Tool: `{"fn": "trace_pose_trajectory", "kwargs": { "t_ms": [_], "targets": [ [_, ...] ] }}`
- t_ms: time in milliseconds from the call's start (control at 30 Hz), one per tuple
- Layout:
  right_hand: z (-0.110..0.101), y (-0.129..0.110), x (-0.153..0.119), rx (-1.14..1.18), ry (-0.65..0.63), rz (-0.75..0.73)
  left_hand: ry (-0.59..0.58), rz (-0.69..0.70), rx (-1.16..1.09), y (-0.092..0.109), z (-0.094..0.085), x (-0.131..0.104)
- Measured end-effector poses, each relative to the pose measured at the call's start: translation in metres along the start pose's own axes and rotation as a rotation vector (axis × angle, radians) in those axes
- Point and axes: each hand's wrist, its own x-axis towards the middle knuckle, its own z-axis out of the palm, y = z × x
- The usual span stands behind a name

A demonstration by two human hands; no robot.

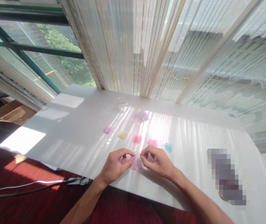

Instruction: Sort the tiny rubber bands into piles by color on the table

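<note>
Both hands meet near the front edge of the white table, thumb and forefinger pinched on each. Between the fingertips of my left hand and my right hand, whatever is held is too fine to make out. Just beneath them lies a pale purple pile of small pieces, perhaps tiny elastic bands, partly hidden by the fingers. Beyond the hands runs a row of small piles: purple, yellow, red-pink, light pink and blue. A larger mixed-colour pile sits behind them.
Toward the table's back are a clear container and a clear round disc. A blurred-out dark object lies at the right. Striped curtains hang along the far edge. Cables and a cardboard box are at the left.
</note>
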Motion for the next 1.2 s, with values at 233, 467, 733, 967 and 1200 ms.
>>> {"fn": "trace_pose_trajectory", "kwargs": {
  "t_ms": [233,467,733,967,1200],
  "targets": [
    [-0.003,0.001,0.001,-0.059,0.044,-0.039,0.02,-0.03,0.037,0.001,-0.002,0.012],
    [-0.013,0.007,0.0,-0.262,0.128,-0.165,0.137,-0.102,0.16,-0.006,0.004,0.036],
    [-0.015,0.009,0.0,-0.295,0.094,-0.224,0.179,-0.151,0.319,-0.01,0.009,0.044],
    [-0.016,0.01,0.001,-0.304,0.081,-0.256,0.136,-0.174,0.414,-0.007,0.012,0.049],
    [-0.017,0.011,0.001,-0.317,0.047,-0.242,0.093,-0.143,0.445,-0.007,0.004,0.042]
  ]
}}
